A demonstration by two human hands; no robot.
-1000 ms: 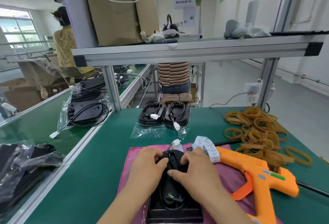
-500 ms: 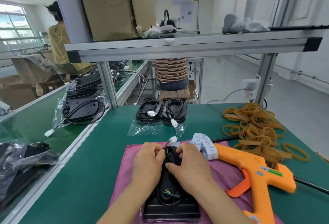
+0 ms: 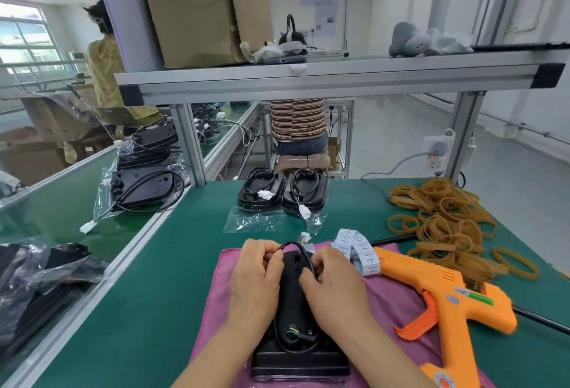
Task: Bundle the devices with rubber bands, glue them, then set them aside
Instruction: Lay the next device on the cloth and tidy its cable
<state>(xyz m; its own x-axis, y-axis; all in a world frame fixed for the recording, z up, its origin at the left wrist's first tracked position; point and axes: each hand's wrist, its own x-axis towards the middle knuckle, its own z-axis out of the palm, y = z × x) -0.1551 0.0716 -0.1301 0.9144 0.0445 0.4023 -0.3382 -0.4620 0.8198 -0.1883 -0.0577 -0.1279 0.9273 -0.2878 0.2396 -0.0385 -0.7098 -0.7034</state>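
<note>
The cable loop (image 3: 296,244) now arches higher above the black device (image 3: 291,301); left hand (image 3: 256,276) and right hand (image 3: 334,283) each clamp their grip on it.

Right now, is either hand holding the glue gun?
No: the glue gun lies free; left hand and right hand pinch the black cable.

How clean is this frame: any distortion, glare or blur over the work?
Head view: wide-angle distortion splays the silver aluminium shelf posts; head view: the paned window at left is partly blown out; head view: the left hand, right hand and the thin black cable they pinch look sharp, evenly lit.
</note>
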